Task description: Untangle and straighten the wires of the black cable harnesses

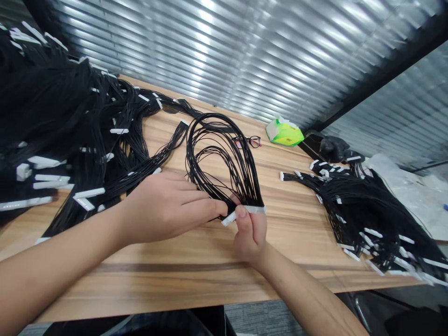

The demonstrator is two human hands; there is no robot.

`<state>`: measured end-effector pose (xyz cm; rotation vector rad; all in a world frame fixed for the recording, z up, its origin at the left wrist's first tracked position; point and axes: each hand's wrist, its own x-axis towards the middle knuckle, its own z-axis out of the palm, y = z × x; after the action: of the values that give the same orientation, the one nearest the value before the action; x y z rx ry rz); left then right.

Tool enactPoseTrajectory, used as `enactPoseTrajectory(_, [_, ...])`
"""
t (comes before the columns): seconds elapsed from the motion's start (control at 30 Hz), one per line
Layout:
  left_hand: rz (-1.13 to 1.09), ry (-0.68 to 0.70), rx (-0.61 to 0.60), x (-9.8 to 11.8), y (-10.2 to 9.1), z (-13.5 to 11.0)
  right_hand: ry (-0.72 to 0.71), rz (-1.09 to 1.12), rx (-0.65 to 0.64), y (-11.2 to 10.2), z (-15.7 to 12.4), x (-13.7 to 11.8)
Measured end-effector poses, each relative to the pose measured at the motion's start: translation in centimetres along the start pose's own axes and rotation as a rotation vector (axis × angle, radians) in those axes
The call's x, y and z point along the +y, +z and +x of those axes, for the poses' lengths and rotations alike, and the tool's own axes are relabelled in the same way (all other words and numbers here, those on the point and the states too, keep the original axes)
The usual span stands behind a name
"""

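Note:
A black wire harness [251, 175] with white connectors at its ends arches in a loop above the table, between my two hands. My left hand [175, 205] is closed around its wires near one white connector [229, 218]. Thumb and fingers of my right hand [250, 231] pinch the other white connector [255, 209] at the loop's right end. The two connectors sit close together, at an angle to each other. Part of the wires under my left fingers is hidden.
A large heap of black harnesses [45, 107] covers the table's left side; another pile [364, 205] lies at the right. Eyeglasses [254, 142] and a green tissue pack [285, 132] rest toward the back, before a corrugated metallic wall [224, 51]. The wooden table's front edge [157, 311] is near me.

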<state>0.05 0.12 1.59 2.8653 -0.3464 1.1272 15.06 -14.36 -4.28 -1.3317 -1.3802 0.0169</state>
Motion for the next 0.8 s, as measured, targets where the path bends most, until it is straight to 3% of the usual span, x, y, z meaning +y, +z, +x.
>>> enactPoseTrajectory(0.23, [-0.054,-0.093,-0.137,0.2,-0.3,0.4,-0.066,-0.061,-0.14,-0.4,0.8,-0.6])
enactPoseTrajectory(0.33, [0.037,-0.064,-0.132,0.2,-0.3,0.5,0.007,-0.057,-0.123,-0.4,0.5,-0.5])
enactPoseTrajectory(0.4, [0.097,-0.043,-0.094,0.1,-0.6,0.4,0.103,0.009,-0.071,-0.3,0.3,-0.2])
enactPoseTrajectory(0.5, [0.135,-0.037,0.02,0.0,-1.4,0.2,0.283,0.165,0.109,-0.2,0.5,0.1])
enactPoseTrajectory(0.6, [0.169,-0.124,0.089,0.0,-2.2,0.2,0.445,0.325,0.268,-0.2,1.3,0.0])
enactPoseTrajectory(0.8, [0.23,-0.415,0.092,0.2,-1.2,0.0,0.453,0.417,0.343,-0.2,1.9,-0.7])
